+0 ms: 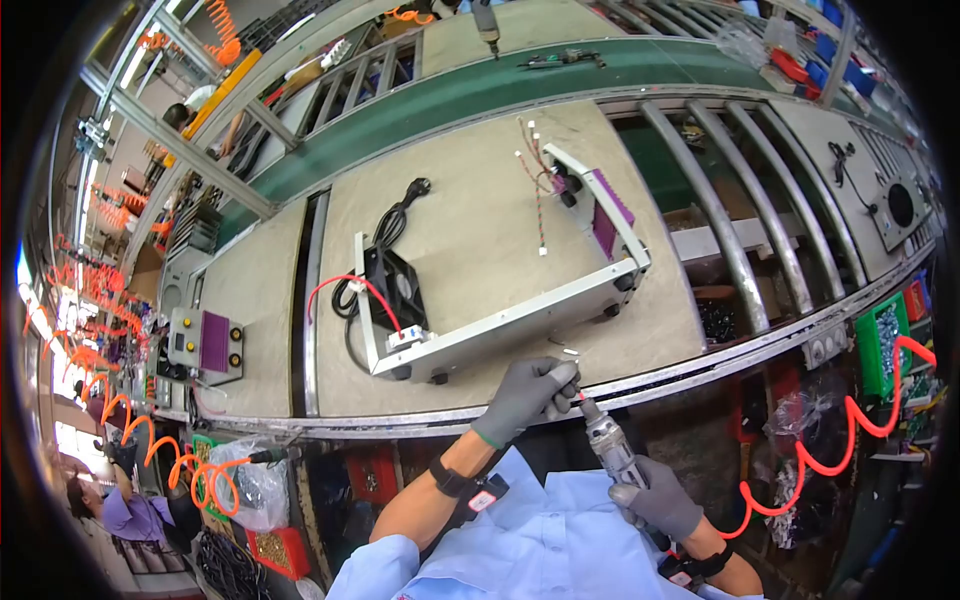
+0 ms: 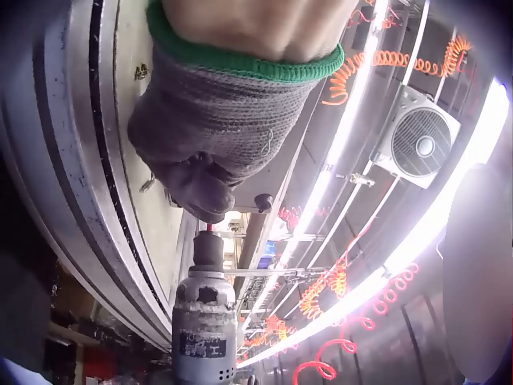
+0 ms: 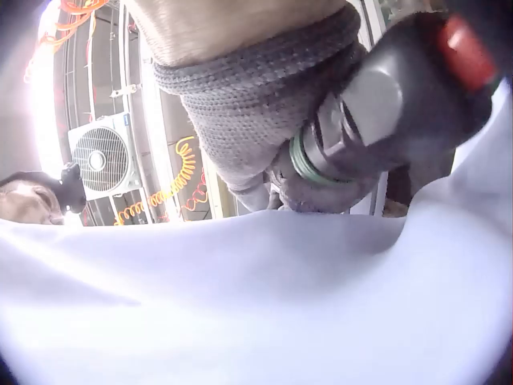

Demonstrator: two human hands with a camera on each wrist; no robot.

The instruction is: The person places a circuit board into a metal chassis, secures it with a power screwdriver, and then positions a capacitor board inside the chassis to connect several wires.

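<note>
My gloved right hand (image 1: pixel 660 500) grips a grey power screwdriver (image 1: pixel 612 448) in front of the blue shirt, its nose tilted up toward the bench. The gloved left hand (image 1: pixel 528 400) has its fingers curled and pinches at the tip of the red bit (image 2: pixel 209 227); any small part inside those fingers is hidden. Just beyond both hands, a metal chassis (image 1: pixel 510 325) lies on the work board. A black fan (image 1: pixel 398 285) and a red wire (image 1: pixel 365 283) are at its left end, a purple finned part (image 1: pixel 612 215) at its right.
A coiled black power cord (image 1: pixel 395 220) and thin connector wires (image 1: pixel 540 185) lie around the chassis. Metal rollers (image 1: pixel 735 240) run to the right. An orange coiled hose (image 1: pixel 800 470) hangs at right near a green parts bin (image 1: pixel 882 345). Another unit (image 1: pixel 205 345) stands at left.
</note>
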